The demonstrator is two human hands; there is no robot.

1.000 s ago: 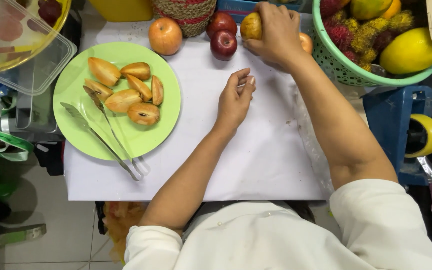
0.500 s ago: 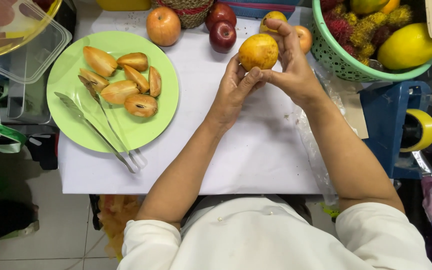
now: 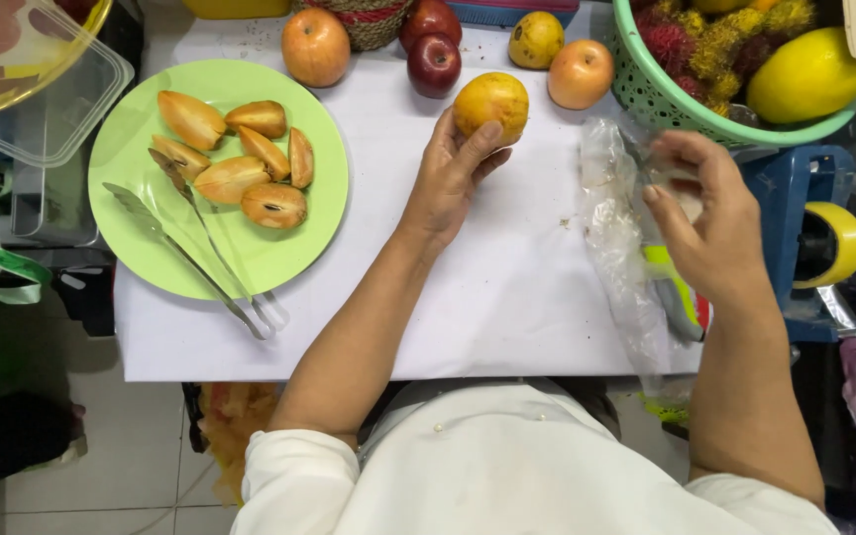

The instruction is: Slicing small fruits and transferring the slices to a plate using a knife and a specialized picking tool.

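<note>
My left hand [image 3: 451, 176] holds a round yellow-orange fruit [image 3: 491, 103] above the white tabletop [image 3: 507, 287]. Off to the right, my right hand [image 3: 707, 213] hovers with fingers curled over a clear plastic bag [image 3: 614, 230] at the table's right edge. I cannot tell whether it grips anything. A green and white object [image 3: 674, 287] lies in the bag beneath it.
A green plate [image 3: 289, 253] at the left carries several cut fruit wedges [image 3: 240, 159] and metal tongs [image 3: 195, 248]. Whole apples and orange fruits [image 3: 434, 61] line the far edge. A green basket [image 3: 676, 99] of fruit stands at the back right, a clear tub [image 3: 42, 109] at the far left.
My right hand let go of the orange fruit and moved right to the plastic bag. My left hand now holds the fruit alone.
</note>
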